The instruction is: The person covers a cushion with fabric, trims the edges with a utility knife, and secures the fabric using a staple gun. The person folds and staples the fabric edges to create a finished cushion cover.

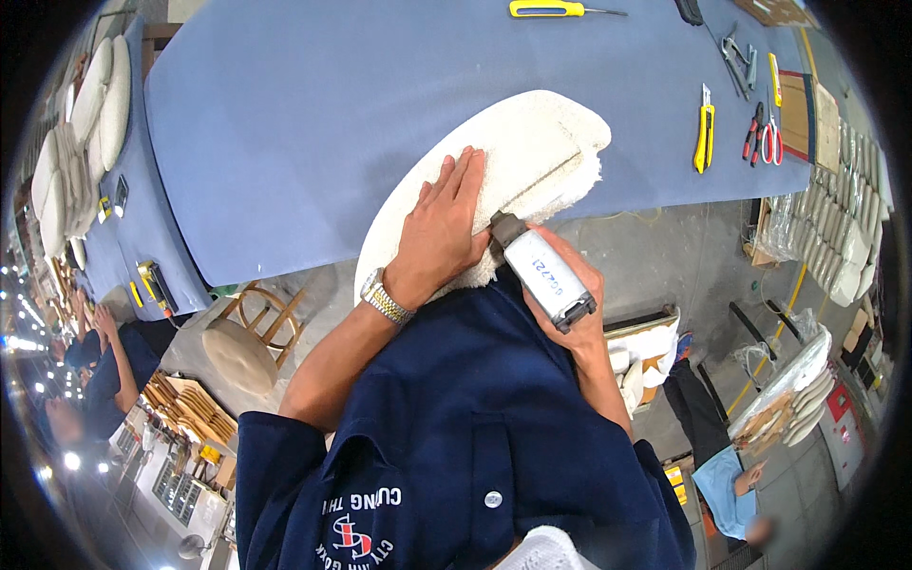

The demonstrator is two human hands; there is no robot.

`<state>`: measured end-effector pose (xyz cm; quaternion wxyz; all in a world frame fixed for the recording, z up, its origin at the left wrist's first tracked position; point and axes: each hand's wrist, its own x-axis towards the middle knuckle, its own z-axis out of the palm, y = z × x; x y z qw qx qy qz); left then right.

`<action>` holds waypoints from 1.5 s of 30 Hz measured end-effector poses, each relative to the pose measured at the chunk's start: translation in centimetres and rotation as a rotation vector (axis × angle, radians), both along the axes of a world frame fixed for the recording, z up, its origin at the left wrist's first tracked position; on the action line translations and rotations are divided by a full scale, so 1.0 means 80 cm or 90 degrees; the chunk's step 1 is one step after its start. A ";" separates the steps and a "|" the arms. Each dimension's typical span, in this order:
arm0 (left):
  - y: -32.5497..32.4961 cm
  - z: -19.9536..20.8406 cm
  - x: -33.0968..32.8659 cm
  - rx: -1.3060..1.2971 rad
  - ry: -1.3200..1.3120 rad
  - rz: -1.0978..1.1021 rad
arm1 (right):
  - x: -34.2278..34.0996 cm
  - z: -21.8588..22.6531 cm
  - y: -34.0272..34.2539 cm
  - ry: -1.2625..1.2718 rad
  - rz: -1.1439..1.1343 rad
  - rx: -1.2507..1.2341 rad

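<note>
A cream, fabric-covered seat pad (532,133) lies over the near edge of the blue table, with a loose, ragged fabric edge along its right side. My left hand (439,223) rests flat on the pad, fingers stretched out toward the far side. A staple gun (546,271) with a silver body and a dark nose is gripped in my right hand (586,275). Its nose is at the pad's near right edge, close to my left thumb; whether it touches the fabric I cannot tell.
On the blue table (285,123) lie a yellow screwdriver (546,9), a yellow utility knife (704,138), red-handled scissors (771,142) and pliers (753,133). A round-seated chair (242,353) stands at left below the table. Co-workers are at left and lower right. Stacked pads (57,185) sit far left.
</note>
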<state>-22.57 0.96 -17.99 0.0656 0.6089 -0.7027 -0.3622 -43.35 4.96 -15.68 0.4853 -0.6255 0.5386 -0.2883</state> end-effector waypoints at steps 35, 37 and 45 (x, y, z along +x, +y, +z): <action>-0.037 -0.025 0.014 0.067 0.261 0.001 | -0.018 -0.014 -0.059 -0.014 -0.057 -0.116; -0.029 -0.017 0.004 0.029 0.189 -0.003 | -0.018 -0.012 -0.060 -0.013 -0.059 -0.101; -0.016 -0.007 -0.011 -0.035 0.044 0.042 | -0.025 -0.005 -0.049 -0.023 -0.040 -0.019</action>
